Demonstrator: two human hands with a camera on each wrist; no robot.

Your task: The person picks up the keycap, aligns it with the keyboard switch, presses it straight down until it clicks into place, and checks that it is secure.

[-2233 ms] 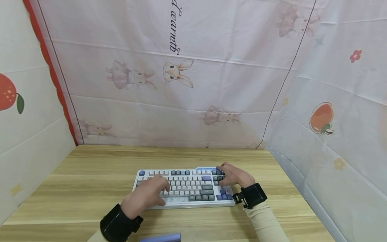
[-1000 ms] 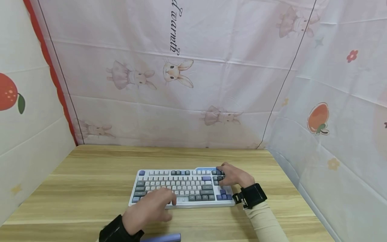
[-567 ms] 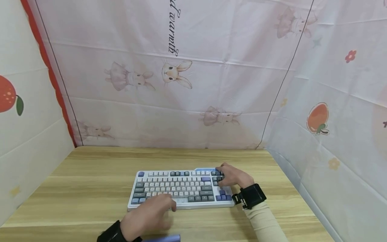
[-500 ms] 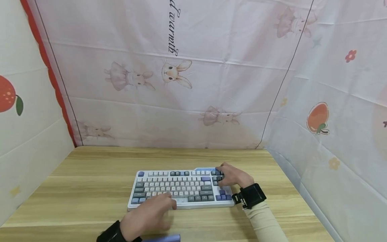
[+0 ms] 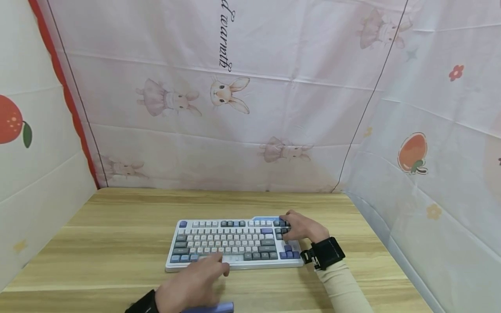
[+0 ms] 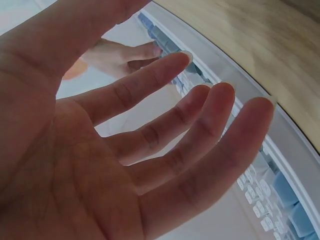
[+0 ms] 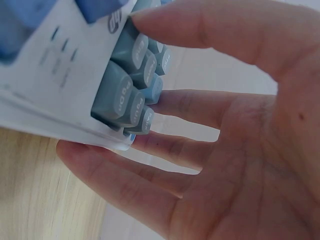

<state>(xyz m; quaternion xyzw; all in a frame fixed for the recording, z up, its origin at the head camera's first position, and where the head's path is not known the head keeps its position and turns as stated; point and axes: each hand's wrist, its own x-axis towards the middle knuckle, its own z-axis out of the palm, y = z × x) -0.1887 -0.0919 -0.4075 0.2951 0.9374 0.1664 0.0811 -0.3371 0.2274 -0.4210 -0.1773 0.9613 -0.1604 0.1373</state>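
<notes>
A white keyboard (image 5: 238, 243) with white, grey, blue and purple keycaps lies on the wooden table. Near its front edge, my left hand (image 5: 193, 282) hovers palm down with loosely bent fingers and nothing in its grasp. The left wrist view shows those fingers (image 6: 200, 125) spread before the keyboard's rim; contact cannot be made out. At the far right corner, my right hand (image 5: 303, 227) holds the keyboard. In the right wrist view its thumb (image 7: 200, 22) lies against the grey keys while the other fingers (image 7: 115, 175) reach round the edge.
A purple-blue object (image 5: 223, 307) sits at the bottom of the head view, partly covered by my left hand. Printed cloth hangs behind the table (image 5: 137, 217) and along both sides. Black bands circle both wrists, such as the right wristband (image 5: 328, 253).
From over the left half of the keys, my left hand has drawn back toward the front edge, uncovering keys at the lower left. My right hand and the keyboard stay in place.
</notes>
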